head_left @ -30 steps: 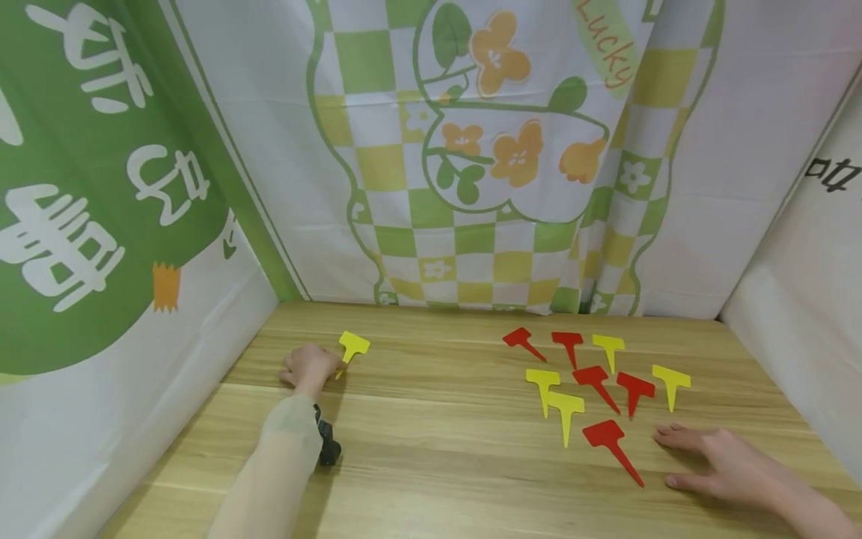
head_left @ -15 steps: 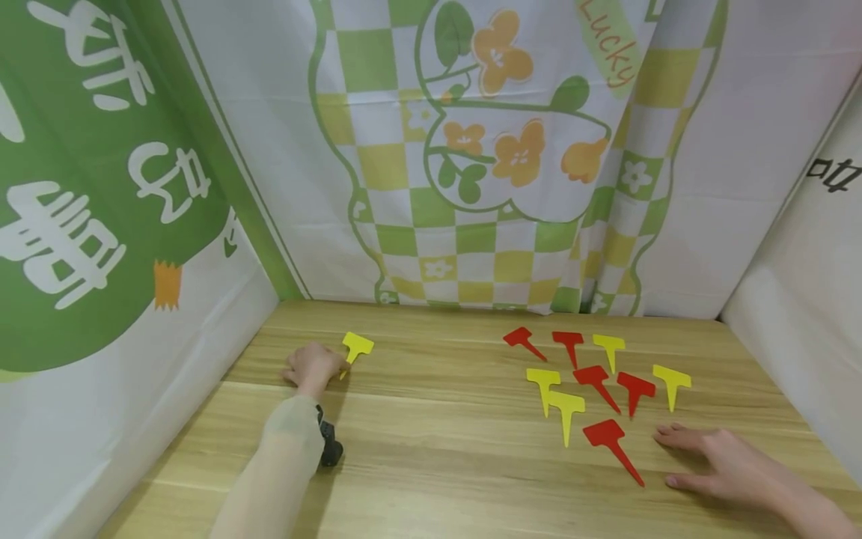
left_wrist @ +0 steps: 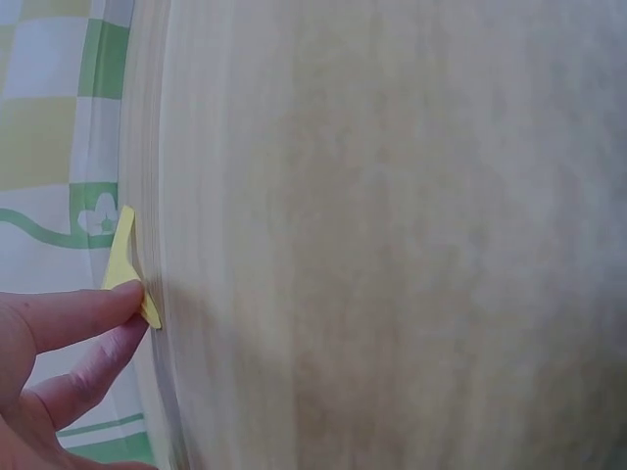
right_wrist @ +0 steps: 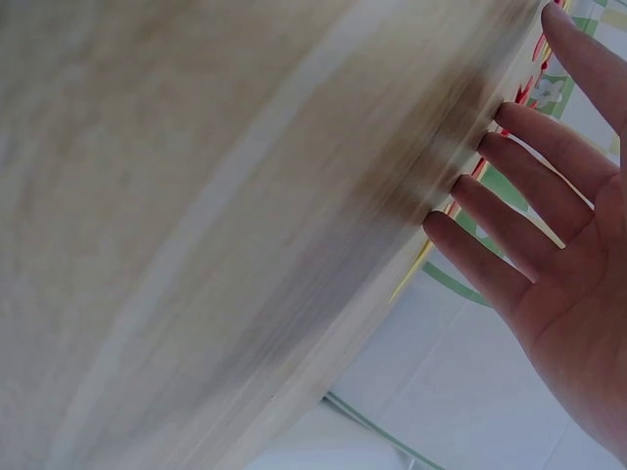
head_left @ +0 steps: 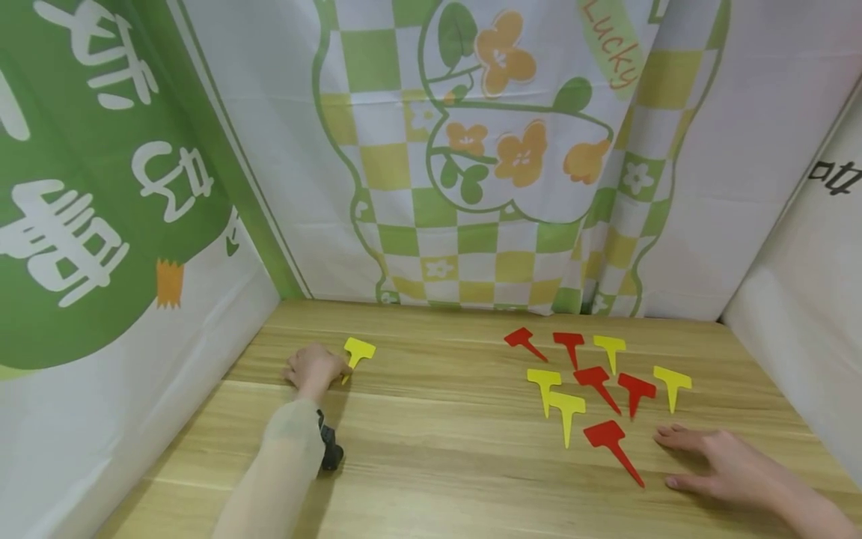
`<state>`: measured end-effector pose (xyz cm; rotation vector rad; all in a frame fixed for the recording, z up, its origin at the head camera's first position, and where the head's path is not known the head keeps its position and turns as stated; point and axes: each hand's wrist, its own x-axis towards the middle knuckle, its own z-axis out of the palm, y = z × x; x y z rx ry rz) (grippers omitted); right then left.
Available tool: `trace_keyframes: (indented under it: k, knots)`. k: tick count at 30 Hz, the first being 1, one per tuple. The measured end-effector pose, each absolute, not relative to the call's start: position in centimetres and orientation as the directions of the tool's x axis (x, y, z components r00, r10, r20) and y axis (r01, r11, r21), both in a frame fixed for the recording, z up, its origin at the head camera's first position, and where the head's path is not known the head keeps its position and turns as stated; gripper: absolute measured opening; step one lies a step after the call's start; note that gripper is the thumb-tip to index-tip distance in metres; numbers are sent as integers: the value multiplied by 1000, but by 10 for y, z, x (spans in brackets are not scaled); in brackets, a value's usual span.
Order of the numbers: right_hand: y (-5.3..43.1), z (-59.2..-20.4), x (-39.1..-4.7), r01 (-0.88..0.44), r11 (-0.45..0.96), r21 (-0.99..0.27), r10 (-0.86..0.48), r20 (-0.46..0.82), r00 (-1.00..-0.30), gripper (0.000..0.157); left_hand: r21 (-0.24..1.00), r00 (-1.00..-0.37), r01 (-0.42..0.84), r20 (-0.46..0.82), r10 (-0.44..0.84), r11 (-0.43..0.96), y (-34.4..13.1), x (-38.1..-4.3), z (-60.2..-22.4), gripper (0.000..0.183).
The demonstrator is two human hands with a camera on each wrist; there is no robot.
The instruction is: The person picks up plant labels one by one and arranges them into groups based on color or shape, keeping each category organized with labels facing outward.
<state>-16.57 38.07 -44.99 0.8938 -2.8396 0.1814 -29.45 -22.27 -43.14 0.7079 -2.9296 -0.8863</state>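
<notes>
At the left of the table in the head view, my left hand (head_left: 315, 370) holds a yellow T-shaped plant label (head_left: 360, 349) by its narrow stem. The left wrist view shows the thumb and a finger pinching this label (left_wrist: 120, 257), which is tilted close over the wood. My right hand (head_left: 723, 463) is low over the table at the right, fingers spread and holding nothing. Just left of it lies a red plant label (head_left: 613, 449), its point toward the thumb. In the right wrist view the right hand's fingers (right_wrist: 549, 191) are extended, fingertips right at the table surface.
Several more red plant labels (head_left: 593, 380) and yellow plant labels (head_left: 567, 408) lie scattered on the right half of the wooden table (head_left: 431, 449). Two of the yellow ones overlap. Printed cloth walls (head_left: 471, 247) rise at the back and both sides.
The left hand and its yellow plant label have shifted very slightly right, and the label's head sits a little lower. The right hand and the scattered labels have stayed put.
</notes>
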Motion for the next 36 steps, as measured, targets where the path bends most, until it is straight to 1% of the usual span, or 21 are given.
trace_keyframes:
  k: [4, 8, 13, 23, 29, 36]
  knots:
    - [381, -451, -165, -575, 816, -66, -555, 195, -809, 55, 503, -899, -421, -123, -420, 755, -221, -292, -430, 54]
    - [381, -451, -165, -571, 818, -73, -553, 176, -814, 56, 490, -903, -415, -118, -413, 767, -222, -289, -429, 52]
    - [381, -451, -165, -574, 815, -80, -557, 167, -813, 56, 496, -905, -415, -135, -404, 763, -224, -287, -431, 51]
    - [379, -451, -166, -568, 818, -88, -553, 149, -820, 57, 486, -905, -421, -166, -392, 766, -229, -287, -433, 57]
    - [379, -451, -166, -561, 821, -103, -548, 132, -826, 57, 488, -910, -411, -162, -383, 770, -232, -287, -433, 57]
    - [381, -452, -166, -566, 819, -93, -549, 163, -820, 57, 468, -917, -397, -159, -366, 790, -229, -288, -430, 56]
